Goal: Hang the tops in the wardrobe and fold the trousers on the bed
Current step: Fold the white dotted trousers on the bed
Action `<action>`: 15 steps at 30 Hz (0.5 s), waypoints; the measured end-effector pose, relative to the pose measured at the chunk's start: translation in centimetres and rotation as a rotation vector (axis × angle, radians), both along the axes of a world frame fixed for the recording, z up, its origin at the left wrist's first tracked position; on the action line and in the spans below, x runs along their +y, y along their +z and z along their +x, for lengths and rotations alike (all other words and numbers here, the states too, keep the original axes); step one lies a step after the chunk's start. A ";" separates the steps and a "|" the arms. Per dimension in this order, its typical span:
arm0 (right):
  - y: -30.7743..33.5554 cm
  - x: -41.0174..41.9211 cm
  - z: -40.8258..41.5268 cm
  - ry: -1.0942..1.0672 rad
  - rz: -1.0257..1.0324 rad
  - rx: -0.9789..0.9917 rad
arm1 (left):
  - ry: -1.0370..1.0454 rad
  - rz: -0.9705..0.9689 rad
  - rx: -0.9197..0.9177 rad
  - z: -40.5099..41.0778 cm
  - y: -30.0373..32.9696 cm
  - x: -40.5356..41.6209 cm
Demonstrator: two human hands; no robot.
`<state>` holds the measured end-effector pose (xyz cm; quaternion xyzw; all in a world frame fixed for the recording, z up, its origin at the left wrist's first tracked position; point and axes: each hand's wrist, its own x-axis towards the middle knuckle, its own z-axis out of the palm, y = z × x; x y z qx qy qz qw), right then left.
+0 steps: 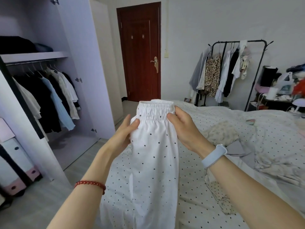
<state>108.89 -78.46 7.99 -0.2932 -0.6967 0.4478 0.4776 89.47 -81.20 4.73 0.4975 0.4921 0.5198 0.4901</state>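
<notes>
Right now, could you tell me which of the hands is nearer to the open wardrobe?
Left. The left hand grips the trousers on the waistband's wardrobe side; the right hand grips the far end, towards the bed.

Bare forearms, no sleeves. Left wrist: red beaded bracelet [90, 186]. Right wrist: pale blue band [214, 155], probably a fitness tracker.

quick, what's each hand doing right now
Left hand: closed on the trousers, pinching just below the waistband's left end.
Right hand: closed on the trousers, gripping the waistband's right end.
</notes>
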 end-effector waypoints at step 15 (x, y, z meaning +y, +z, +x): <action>1.0 12.5 0.5 -0.443 0.356 -0.356 | 0.202 0.341 0.066 0.6 3.9 14.2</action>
